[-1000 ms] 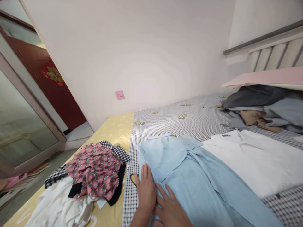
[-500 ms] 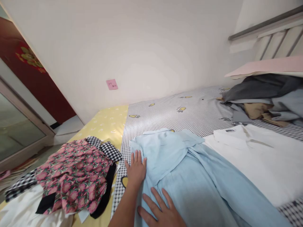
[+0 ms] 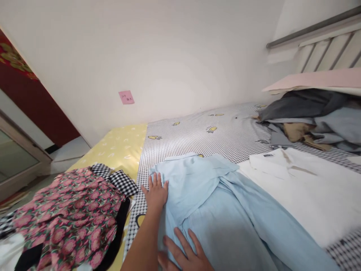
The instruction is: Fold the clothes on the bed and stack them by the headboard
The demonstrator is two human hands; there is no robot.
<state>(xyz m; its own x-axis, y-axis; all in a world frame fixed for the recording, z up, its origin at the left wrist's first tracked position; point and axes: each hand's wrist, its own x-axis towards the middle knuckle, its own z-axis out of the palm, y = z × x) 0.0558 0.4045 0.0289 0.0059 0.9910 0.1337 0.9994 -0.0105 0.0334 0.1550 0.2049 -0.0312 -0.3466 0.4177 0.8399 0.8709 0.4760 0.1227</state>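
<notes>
A light blue long-sleeved shirt (image 3: 225, 218) lies spread on the checked bedsheet (image 3: 180, 139), its collar end toward the wall. My left hand (image 3: 156, 192) rests on the shirt's left edge near the shoulder, fingers spread. Lower down, my right hand (image 3: 187, 252) lies on the shirt body with its fingers apart; the frame's bottom edge cuts it off. Neither hand grips the cloth. To the right, a white collared shirt (image 3: 304, 188) lies flat, partly beside the blue sleeve.
On the left lies a pink floral garment (image 3: 76, 214) with black-and-white checked parts, over white cloth (image 3: 11, 248). Dark and brown clothes (image 3: 304, 116) are heaped at the back right under a pink board (image 3: 316, 81). A wall (image 3: 180, 56) bounds the far side.
The view has turned slightly right, so things sit a little further left. Both hands stay on the blue shirt in almost the same places.
</notes>
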